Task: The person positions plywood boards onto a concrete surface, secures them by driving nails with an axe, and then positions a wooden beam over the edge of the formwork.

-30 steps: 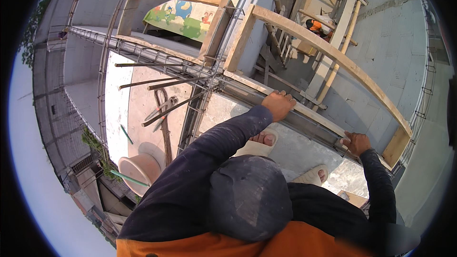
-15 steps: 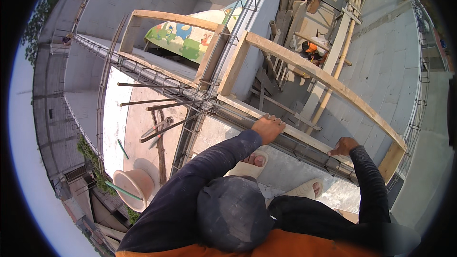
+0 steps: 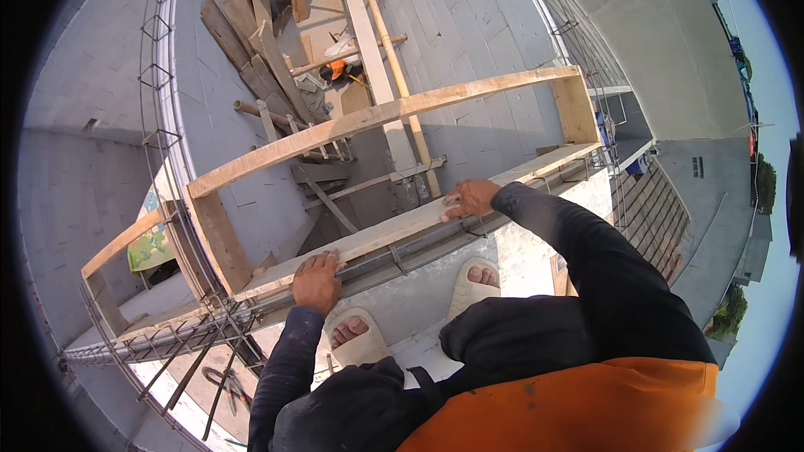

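Note:
A long wooden form frame lies along the wall top in front of me. Its near board (image 3: 381,236) rests beside a rebar cage (image 3: 398,261), and its far board (image 3: 368,121) runs across beyond an open drop. My left hand (image 3: 317,283) grips the near board toward its left end, fingers curled over the edge. Further right, my right hand (image 3: 471,201) is bent around the same board. The undersides of both grips are hidden. Wooden end pieces join the boards at the left (image 3: 219,238) and right (image 3: 576,109).
Sandalled feet (image 3: 360,335) stand on the ledge just behind the board. Rebar ends (image 3: 188,377) stick out at lower left, near pliers (image 3: 237,387). Deep below are bamboo poles (image 3: 387,42), loose planks (image 3: 243,25) and a person in orange (image 3: 337,69). Block walls (image 3: 469,33) flank the drop.
My view has swung right, so the frame sits further left and slants the other way. Both hands have shifted left along the near board, and the gap between them looks wider.

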`<state>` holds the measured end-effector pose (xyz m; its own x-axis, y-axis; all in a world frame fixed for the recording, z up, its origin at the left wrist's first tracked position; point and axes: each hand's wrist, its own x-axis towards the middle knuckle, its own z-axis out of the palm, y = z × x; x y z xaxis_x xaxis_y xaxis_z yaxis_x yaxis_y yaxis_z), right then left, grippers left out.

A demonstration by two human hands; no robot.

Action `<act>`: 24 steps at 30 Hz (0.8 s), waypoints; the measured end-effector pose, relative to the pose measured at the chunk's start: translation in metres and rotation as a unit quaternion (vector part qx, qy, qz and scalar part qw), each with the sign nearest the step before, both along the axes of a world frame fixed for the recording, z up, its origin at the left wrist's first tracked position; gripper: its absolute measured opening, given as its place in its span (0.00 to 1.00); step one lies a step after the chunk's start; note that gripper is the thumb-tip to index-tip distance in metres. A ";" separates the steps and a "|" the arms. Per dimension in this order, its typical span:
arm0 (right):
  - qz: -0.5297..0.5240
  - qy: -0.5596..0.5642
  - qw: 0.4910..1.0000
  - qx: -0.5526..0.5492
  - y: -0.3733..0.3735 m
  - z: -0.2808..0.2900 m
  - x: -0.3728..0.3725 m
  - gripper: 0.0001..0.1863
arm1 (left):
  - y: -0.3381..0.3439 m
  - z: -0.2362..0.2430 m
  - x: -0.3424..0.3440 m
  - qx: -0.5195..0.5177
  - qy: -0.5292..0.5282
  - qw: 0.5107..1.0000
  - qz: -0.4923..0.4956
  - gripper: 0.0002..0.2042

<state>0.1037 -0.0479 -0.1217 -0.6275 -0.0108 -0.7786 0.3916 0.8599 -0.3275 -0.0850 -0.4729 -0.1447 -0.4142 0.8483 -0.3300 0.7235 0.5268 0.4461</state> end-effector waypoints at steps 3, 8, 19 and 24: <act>-0.054 -0.045 0.997 -0.026 0.005 -0.011 0.018 0.48 | 0.006 0.003 0.005 -0.013 0.007 1.000 -0.010 0.28; -0.150 -0.061 0.986 -0.036 -0.004 -0.018 0.025 0.55 | 0.008 0.008 0.006 -0.021 -0.005 1.000 -0.007 0.28; -0.172 -0.041 0.984 0.022 -0.016 -0.025 0.024 0.64 | 0.001 0.009 -0.007 -0.012 -0.008 1.000 -0.018 0.29; -0.163 -0.052 0.985 0.014 -0.020 -0.018 0.018 0.57 | -0.002 0.012 -0.007 0.001 -0.010 1.000 -0.021 0.26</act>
